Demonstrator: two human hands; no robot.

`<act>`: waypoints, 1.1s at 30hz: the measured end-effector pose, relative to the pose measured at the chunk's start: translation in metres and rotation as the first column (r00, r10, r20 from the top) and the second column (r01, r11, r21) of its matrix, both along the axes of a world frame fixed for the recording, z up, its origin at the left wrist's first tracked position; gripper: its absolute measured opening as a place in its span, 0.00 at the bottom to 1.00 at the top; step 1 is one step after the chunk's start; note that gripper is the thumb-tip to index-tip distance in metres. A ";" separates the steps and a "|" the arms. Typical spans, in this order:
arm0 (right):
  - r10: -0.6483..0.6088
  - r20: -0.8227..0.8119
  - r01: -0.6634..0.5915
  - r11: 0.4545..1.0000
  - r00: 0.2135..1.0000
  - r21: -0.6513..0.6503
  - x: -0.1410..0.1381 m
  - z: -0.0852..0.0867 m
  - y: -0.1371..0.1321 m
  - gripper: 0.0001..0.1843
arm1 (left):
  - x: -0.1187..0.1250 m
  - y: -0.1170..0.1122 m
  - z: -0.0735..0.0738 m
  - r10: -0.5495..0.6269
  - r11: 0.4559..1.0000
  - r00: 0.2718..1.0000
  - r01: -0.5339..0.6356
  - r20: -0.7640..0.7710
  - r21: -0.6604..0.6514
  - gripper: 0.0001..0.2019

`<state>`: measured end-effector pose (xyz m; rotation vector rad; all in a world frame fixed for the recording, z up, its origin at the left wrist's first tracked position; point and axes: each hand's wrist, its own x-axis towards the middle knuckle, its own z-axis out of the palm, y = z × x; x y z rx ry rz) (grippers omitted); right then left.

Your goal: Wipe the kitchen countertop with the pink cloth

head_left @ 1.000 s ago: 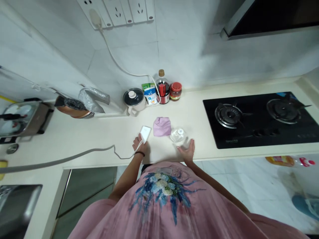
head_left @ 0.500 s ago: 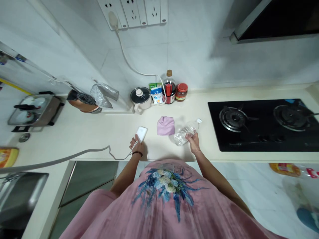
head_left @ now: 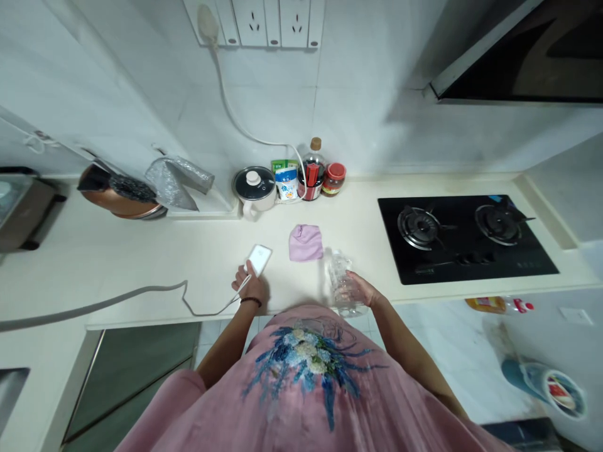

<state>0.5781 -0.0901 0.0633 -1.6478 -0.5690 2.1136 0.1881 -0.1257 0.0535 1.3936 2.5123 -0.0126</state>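
My right hand (head_left: 362,292) is wrapped round a clear plastic bottle (head_left: 343,289), holding it tilted over the counter's front edge close to my body. My left hand (head_left: 249,284) grips a small white flat device (head_left: 259,258) with a grey cable (head_left: 141,295) trailing off to the left along the counter. A pink folded cloth (head_left: 306,242) lies on the counter between my two hands, a little farther back.
A black two-burner gas hob (head_left: 466,237) is set into the counter (head_left: 198,245) at right. By the wall stand a small lidded pot (head_left: 254,187), a sauce bottle (head_left: 313,164), a red-lidded jar (head_left: 333,178) and a packet. A copper pan (head_left: 115,199) sits at left.
My right hand took hold of the clear bottle, lifted it from the counter and drew it toward my body. My left hand stayed on the white device. The view shifted.
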 end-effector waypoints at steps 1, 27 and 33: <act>-0.004 0.024 0.005 1.000 1.000 -0.028 0.004 0.000 -0.003 0.25 | 0.000 0.001 0.000 0.004 1.000 1.000 -0.004 0.001 0.004 0.35; -0.859 0.245 0.281 0.397 0.450 0.874 0.230 -0.026 0.032 0.61 | 0.133 0.135 -0.028 -0.337 0.939 0.904 0.301 0.262 0.169 0.36; -0.873 0.226 0.308 0.379 0.431 0.873 0.240 -0.039 0.028 0.69 | 0.167 0.135 -0.049 -0.411 0.910 0.904 0.400 0.114 0.105 0.32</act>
